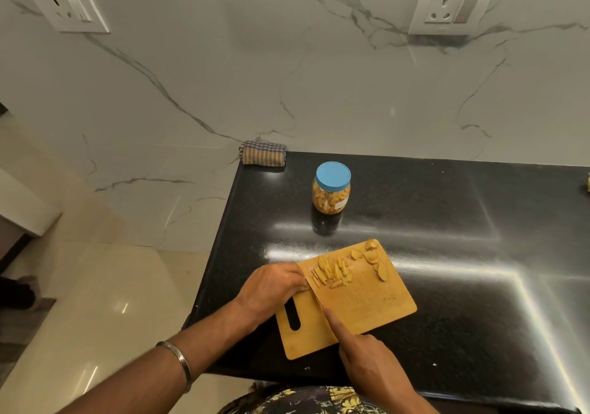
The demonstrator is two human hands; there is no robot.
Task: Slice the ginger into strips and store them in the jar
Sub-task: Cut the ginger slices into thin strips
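Left hand curled at left edge of pale rectangular wooden cutting board, fingertips tucked beside pile of yellow ginger strips; can't tell what it pinches, probably steadying for next cut. Right hand grips knife, index finger stretched along spine for control. Uncut ginger slices wait at far corner of board. Clear plastic jar with blue lid stands farther back, lid on, already mostly full. Glossy black granite counter, checked folded cloth against white marble wall.
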